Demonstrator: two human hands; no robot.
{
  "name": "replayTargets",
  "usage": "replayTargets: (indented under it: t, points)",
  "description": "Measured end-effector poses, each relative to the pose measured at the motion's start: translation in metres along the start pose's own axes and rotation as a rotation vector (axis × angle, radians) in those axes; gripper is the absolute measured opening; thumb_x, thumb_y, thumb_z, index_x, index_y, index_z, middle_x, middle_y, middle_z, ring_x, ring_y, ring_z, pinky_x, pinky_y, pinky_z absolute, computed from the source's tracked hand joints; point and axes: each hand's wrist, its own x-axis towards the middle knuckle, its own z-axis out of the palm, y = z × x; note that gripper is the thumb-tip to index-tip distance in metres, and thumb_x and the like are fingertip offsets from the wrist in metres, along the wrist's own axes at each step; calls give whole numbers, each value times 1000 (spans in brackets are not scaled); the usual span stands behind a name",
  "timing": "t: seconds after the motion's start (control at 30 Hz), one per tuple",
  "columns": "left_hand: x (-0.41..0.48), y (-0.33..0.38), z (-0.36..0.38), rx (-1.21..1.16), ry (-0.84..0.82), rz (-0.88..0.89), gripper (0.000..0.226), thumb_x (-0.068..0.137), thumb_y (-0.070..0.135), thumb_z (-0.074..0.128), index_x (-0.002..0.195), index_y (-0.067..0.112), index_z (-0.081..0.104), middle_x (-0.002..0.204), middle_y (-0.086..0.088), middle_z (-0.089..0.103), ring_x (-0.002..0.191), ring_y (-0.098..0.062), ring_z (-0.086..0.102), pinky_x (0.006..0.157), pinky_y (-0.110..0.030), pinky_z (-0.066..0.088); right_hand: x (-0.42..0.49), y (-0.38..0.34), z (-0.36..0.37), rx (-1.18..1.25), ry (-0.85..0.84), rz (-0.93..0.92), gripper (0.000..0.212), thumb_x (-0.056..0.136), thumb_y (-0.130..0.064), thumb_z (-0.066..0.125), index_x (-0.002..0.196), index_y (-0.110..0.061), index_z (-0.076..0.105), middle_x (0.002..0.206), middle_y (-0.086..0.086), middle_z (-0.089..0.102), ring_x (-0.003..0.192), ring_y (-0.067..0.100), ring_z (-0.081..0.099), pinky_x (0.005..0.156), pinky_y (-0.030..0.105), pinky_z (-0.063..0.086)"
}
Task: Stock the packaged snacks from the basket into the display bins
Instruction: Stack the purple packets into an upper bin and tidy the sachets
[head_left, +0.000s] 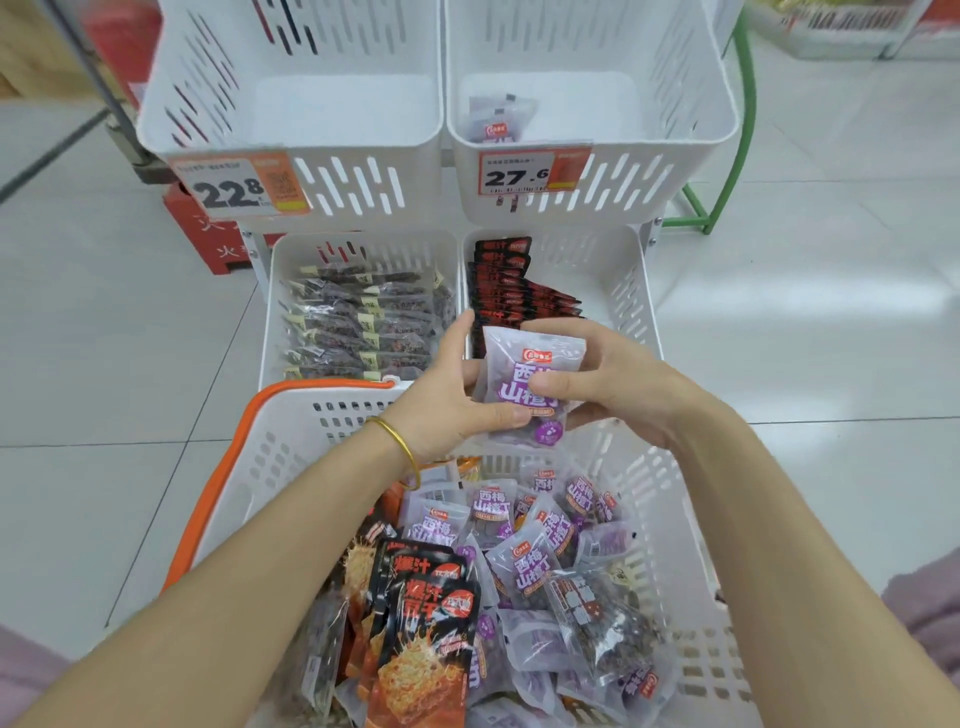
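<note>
Both hands hold a small stack of purple snack packets (524, 364) above the far rim of the white basket (291, 447) with an orange handle. My left hand (457, 395) grips the stack from the left, thumb on its lower front. My right hand (608, 384) pinches it from the right. The basket holds several more purple packets (535, 566), black-and-orange packets (426, 623) and clear packets of dark snacks (602, 618). The upper right display bin (675, 119) holds a few purple packets (498, 122).
The upper left bin (291, 104), tagged 22.8, shows no packets. The lower left bin (270, 312) is packed with clear dark-snack packets; the lower right bin (634, 291) has a row of black packets (509, 286) on its left side. White tiled floor surrounds the rack.
</note>
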Motion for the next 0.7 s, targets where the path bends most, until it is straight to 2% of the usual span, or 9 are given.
replayTargets:
  t: [0.07, 0.13, 0.23, 0.27, 0.37, 0.47, 0.57, 0.63, 0.7]
  points:
    - [9, 12, -3, 43, 40, 60, 112, 68, 21, 77, 148, 29, -1, 120, 1, 58, 101, -8, 62, 83, -26, 53, 4, -20, -8, -83, 19, -53, 36, 79, -7, 72, 109, -22, 59, 90, 4, 70, 76, 18, 66, 73, 45, 56]
    - [21, 20, -9, 42, 93, 113, 108, 64, 37, 76, 148, 31, 7, 125, 4, 52, 107, -7, 58, 83, -23, 51, 8, -41, -17, -88, 69, -105, 33, 78, -3, 72, 99, -24, 60, 87, 7, 70, 70, 17, 67, 63, 39, 59]
    - [42, 19, -19, 106, 144, 130, 77, 81, 43, 63, 144, 30, 21, 133, 7, 44, 120, -8, 47, 85, -14, 45, 16, -80, -37, -54, 228, -259, 39, 75, 1, 72, 107, -19, 58, 87, 6, 68, 63, 10, 65, 49, 27, 56]
    - [50, 14, -23, 171, 142, 113, 67, 86, 41, 60, 143, 30, 25, 135, 6, 42, 124, -9, 43, 89, -16, 43, 21, -94, -46, -39, 283, -332, 43, 75, 1, 73, 111, -17, 58, 90, 5, 68, 65, 11, 66, 51, 29, 57]
    - [76, -13, -39, 530, 96, 29, 63, 86, 54, 53, 142, 33, 32, 140, 2, 40, 132, -19, 34, 107, -41, 35, 48, -136, -66, -27, 443, -527, 43, 75, -1, 74, 108, -23, 59, 92, -2, 69, 74, 11, 69, 60, 32, 59]
    - [99, -34, -45, 914, -21, -61, 56, 93, 53, 40, 144, 35, 26, 145, 4, 33, 135, -22, 23, 111, -42, 26, 97, -168, -79, -169, 591, -658, 41, 73, -4, 75, 104, -28, 62, 96, -10, 67, 87, 9, 67, 76, 36, 58]
    - [104, -57, -38, 1051, -122, -139, 52, 96, 55, 22, 145, 42, 15, 151, 10, 19, 138, -16, 13, 112, -38, 17, 154, -185, -86, -424, 671, -660, 50, 70, -10, 70, 115, -28, 62, 109, -15, 63, 105, 11, 61, 91, 39, 50]
    - [104, -74, -32, 1138, -93, -154, 61, 88, 65, -1, 145, 46, 6, 153, 12, 10, 140, -16, 11, 113, -39, 14, 188, -185, -90, -592, 665, -589, 51, 71, -9, 65, 117, -30, 61, 117, -14, 62, 109, 11, 58, 93, 31, 47]
    - [105, -85, -30, 1200, -37, -106, 80, 70, 70, -22, 144, 48, -3, 155, 13, 3, 142, -15, 9, 115, -39, 12, 216, -180, -90, -703, 622, -508, 50, 75, -2, 60, 119, -26, 60, 122, -9, 61, 107, 12, 57, 84, 20, 44]
